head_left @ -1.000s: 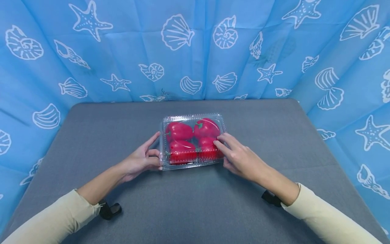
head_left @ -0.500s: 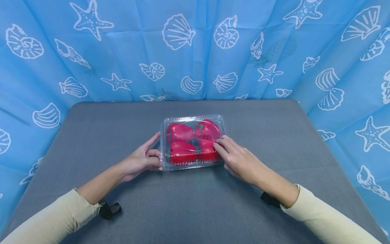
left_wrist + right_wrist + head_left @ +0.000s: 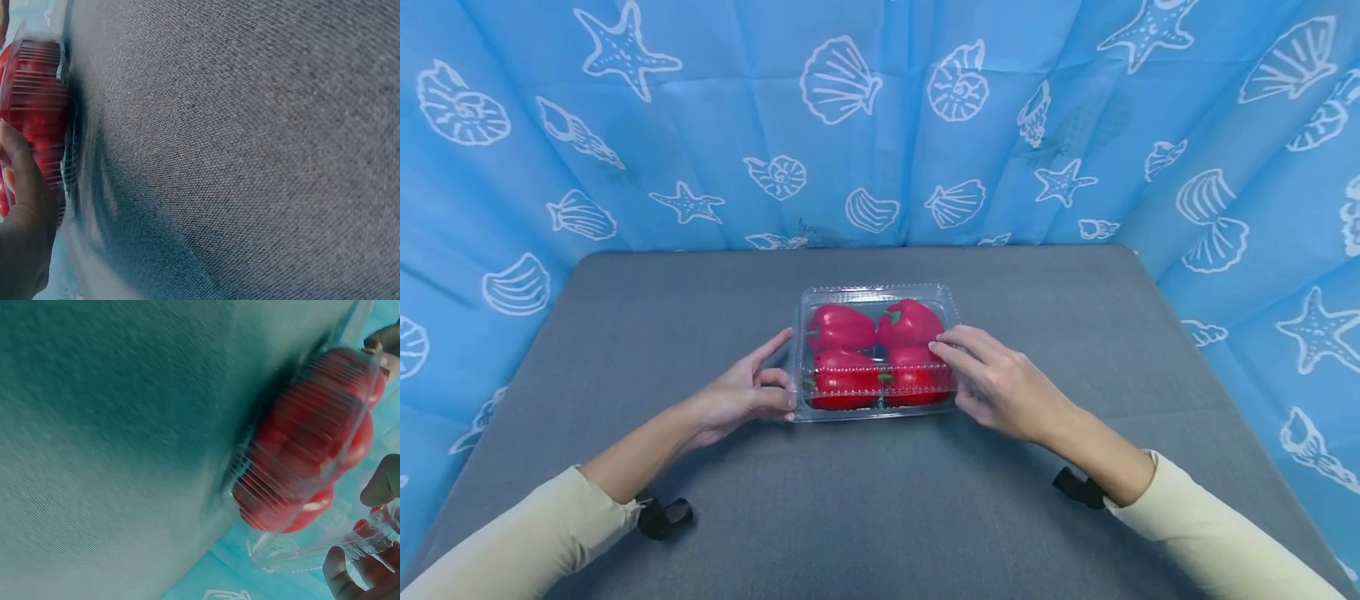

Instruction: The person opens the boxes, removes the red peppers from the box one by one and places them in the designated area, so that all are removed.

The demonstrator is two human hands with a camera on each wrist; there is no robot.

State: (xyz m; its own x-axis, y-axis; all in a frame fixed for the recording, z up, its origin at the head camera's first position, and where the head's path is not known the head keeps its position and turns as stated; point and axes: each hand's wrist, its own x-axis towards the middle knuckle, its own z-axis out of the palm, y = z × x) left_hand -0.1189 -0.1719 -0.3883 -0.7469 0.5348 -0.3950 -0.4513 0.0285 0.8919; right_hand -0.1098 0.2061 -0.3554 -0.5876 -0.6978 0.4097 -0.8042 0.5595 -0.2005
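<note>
A clear plastic clamshell box (image 3: 850,415) sits on the table with several red bell peppers (image 3: 842,327) inside, their stems green. Its clear lid (image 3: 312,553) stands raised from the base in the right wrist view. My left hand (image 3: 737,396) holds the box's left side, index finger stretched along the edge and other fingers bent. My right hand (image 3: 1007,387) pinches the lid at its right side, fingertips over the front right pepper (image 3: 913,385). In the left wrist view the box's ribbed wall is blurred beside the hand.
A grey cloth-covered table (image 3: 880,500) spreads around the box. Behind and at both sides hangs a blue curtain (image 3: 895,125) with white shells and starfish. Dark straps (image 3: 658,517) show under both wrists, beside pale sleeves (image 3: 527,537).
The lid has lifted at the front, and the front peppers show more plainly beneath it. My right hand has shifted slightly right; the left hand stays at the box's side.
</note>
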